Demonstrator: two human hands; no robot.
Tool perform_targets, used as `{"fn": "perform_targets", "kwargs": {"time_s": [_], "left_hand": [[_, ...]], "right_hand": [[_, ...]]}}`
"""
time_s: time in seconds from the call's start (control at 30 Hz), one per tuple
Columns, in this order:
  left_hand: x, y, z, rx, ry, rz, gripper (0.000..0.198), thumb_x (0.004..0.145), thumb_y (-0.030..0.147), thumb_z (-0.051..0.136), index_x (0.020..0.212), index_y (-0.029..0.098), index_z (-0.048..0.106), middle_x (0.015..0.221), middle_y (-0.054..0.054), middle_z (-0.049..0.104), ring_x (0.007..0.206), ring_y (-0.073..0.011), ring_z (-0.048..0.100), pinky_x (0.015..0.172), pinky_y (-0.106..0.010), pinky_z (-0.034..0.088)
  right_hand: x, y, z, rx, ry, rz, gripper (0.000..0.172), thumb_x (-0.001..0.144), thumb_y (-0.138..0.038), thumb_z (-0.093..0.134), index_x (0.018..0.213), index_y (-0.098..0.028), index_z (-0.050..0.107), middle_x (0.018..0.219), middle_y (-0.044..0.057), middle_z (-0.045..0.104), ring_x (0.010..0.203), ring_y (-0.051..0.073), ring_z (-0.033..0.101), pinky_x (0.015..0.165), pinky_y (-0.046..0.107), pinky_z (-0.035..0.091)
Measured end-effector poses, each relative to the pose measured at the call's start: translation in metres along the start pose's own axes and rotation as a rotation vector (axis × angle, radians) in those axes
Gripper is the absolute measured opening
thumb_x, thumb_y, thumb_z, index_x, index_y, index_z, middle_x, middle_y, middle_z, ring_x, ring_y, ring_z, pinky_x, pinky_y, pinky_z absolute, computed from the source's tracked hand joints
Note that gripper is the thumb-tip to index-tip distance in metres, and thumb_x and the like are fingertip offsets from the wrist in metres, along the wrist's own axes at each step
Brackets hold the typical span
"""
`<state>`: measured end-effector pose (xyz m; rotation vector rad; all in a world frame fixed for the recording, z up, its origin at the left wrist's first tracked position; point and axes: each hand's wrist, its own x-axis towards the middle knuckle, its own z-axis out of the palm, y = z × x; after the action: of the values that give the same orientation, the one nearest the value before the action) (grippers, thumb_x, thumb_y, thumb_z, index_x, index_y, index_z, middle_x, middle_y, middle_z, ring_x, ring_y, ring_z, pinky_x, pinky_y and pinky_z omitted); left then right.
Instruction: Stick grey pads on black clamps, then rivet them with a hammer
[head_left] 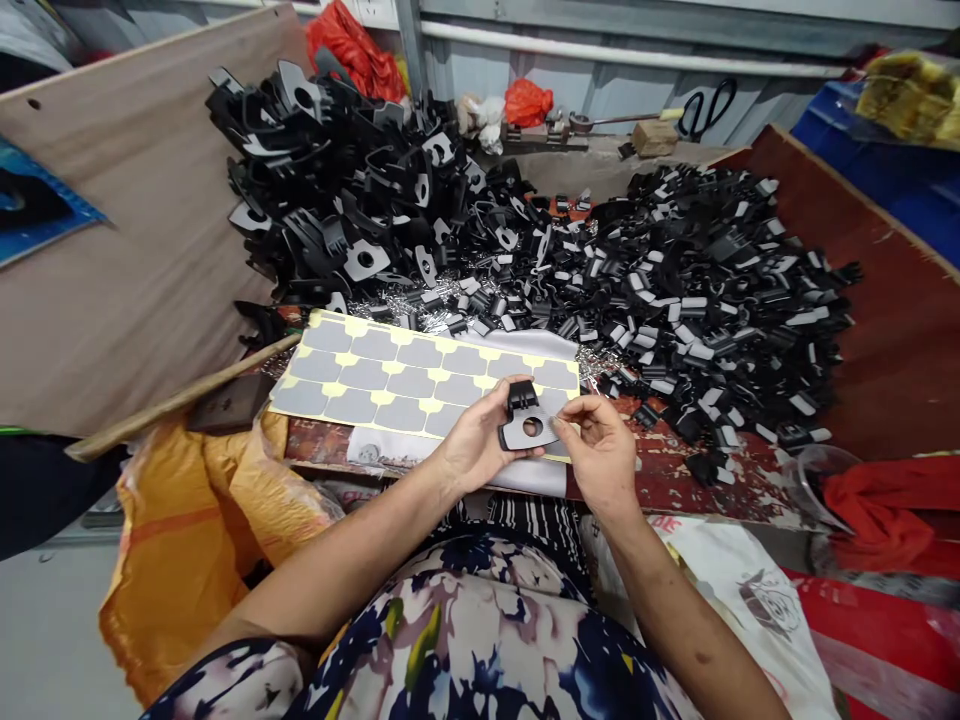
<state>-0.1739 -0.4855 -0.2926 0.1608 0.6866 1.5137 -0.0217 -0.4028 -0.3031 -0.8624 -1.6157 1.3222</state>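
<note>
My left hand (480, 440) is closed around a black plastic clip half (519, 432), which has a grey face, a round hole and a toothed black block at its top. At the right edge of that grey face, my right hand (600, 450) pinches with thumb and forefinger; whether a separate thin layer is between them cannot be made out. Under both hands lies a sheet of grey stickers (360, 372) on yellow backing. Behind it, a heap of larger black clip halves (367, 258) rises at the left, and smaller black clip pieces (694, 305) with grey pads spread to the right.
Loose metal springs (397, 302) lie between the heaps. A wooden stick (187, 395) juts out at the left. Wooden boards (142, 200) wall the sides. Black-handled scissors (705, 110) stand at the back. A clear plastic tub (814, 480) and red cloth (885, 515) sit at right.
</note>
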Motion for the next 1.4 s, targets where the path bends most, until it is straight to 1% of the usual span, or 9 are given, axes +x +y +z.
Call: {"fn": "perform_targets", "kwargs": {"time_s": [0.37,0.67,0.9,1.03,1.13,1.23,1.3,1.37,1.4], "left_hand": [[-0.005,-0.004,0.0,-0.014,0.018,0.022,0.042,0.089,0.052,0.074,0.121,0.025,0.066,0.107,-0.008,0.06,0.082,-0.0197,0.055,0.076,-0.043,0.059],[-0.006,-0.004,0.0,-0.016,0.026,0.023,0.043,0.085,0.051,0.077,0.119,0.026,0.067,0.104,-0.006,0.061,0.08,-0.0188,0.055,0.077,-0.042,0.057],[-0.009,-0.006,0.002,0.027,0.027,0.05,0.047,0.082,0.036,0.083,0.123,0.027,0.062,0.103,-0.005,0.058,0.082,-0.0174,0.055,0.077,-0.037,0.057],[-0.01,-0.018,0.005,0.254,0.163,0.204,0.058,0.071,0.02,0.089,0.12,0.029,0.059,0.103,-0.001,0.058,0.09,-0.0166,0.057,0.078,-0.028,0.054],[-0.008,-0.028,0.003,0.442,0.307,0.386,0.049,0.071,0.019,0.087,0.113,0.027,0.063,0.097,0.001,0.057,0.088,-0.0144,0.054,0.077,-0.023,0.05],[-0.008,-0.033,-0.002,0.576,0.327,0.441,0.044,0.071,0.022,0.087,0.11,0.027,0.065,0.102,0.001,0.059,0.092,-0.0156,0.054,0.078,-0.023,0.049],[-0.014,-0.031,-0.004,0.622,0.301,0.359,0.045,0.072,0.025,0.087,0.112,0.027,0.065,0.11,-0.001,0.061,0.095,-0.0178,0.057,0.077,-0.025,0.052],[-0.024,-0.025,-0.006,0.624,0.221,0.149,0.05,0.076,0.027,0.085,0.121,0.03,0.063,0.12,-0.003,0.061,0.096,-0.0202,0.06,0.074,-0.029,0.055],[-0.03,-0.019,-0.007,0.611,0.169,0.019,0.054,0.077,0.026,0.083,0.127,0.032,0.062,0.125,-0.005,0.061,0.095,-0.0211,0.062,0.075,-0.031,0.057]], "right_hand": [[-0.005,0.002,0.006,-0.027,0.009,-0.075,0.01,0.082,-0.025,0.073,0.087,-0.022,0.064,0.082,0.001,0.066,0.079,0.017,0.063,0.074,0.031,0.053],[-0.01,0.003,0.008,-0.069,-0.001,-0.071,0.006,0.086,-0.023,0.07,0.087,-0.022,0.064,0.085,0.001,0.065,0.084,0.018,0.062,0.08,0.033,0.052],[-0.013,0.003,0.009,-0.245,-0.033,-0.197,0.009,0.089,-0.016,0.064,0.085,-0.023,0.062,0.085,0.001,0.064,0.085,0.019,0.062,0.08,0.033,0.052],[-0.021,-0.002,0.013,-0.436,-0.023,-0.35,0.011,0.092,-0.013,0.058,0.096,-0.024,0.059,0.087,0.002,0.063,0.084,0.019,0.063,0.077,0.032,0.054],[-0.033,-0.001,0.015,-0.584,-0.057,-0.477,0.023,0.094,-0.011,0.056,0.115,-0.021,0.056,0.106,0.009,0.062,0.097,0.022,0.064,0.085,0.036,0.055],[-0.043,0.0,0.011,-0.797,-0.084,-0.606,0.035,0.094,-0.012,0.058,0.128,-0.019,0.053,0.124,0.016,0.059,0.111,0.027,0.061,0.095,0.046,0.052],[-0.044,0.0,0.003,-0.901,-0.085,-0.577,0.041,0.092,-0.021,0.068,0.131,-0.019,0.055,0.127,0.017,0.06,0.115,0.031,0.06,0.098,0.053,0.049],[-0.032,-0.001,-0.011,-0.894,-0.155,-0.405,0.055,0.083,-0.037,0.082,0.129,-0.02,0.059,0.124,0.015,0.064,0.113,0.033,0.06,0.096,0.054,0.049],[-0.02,-0.002,-0.021,-0.842,-0.246,-0.293,0.056,0.078,-0.043,0.086,0.125,-0.021,0.064,0.119,0.012,0.068,0.108,0.032,0.062,0.093,0.051,0.052]]}}
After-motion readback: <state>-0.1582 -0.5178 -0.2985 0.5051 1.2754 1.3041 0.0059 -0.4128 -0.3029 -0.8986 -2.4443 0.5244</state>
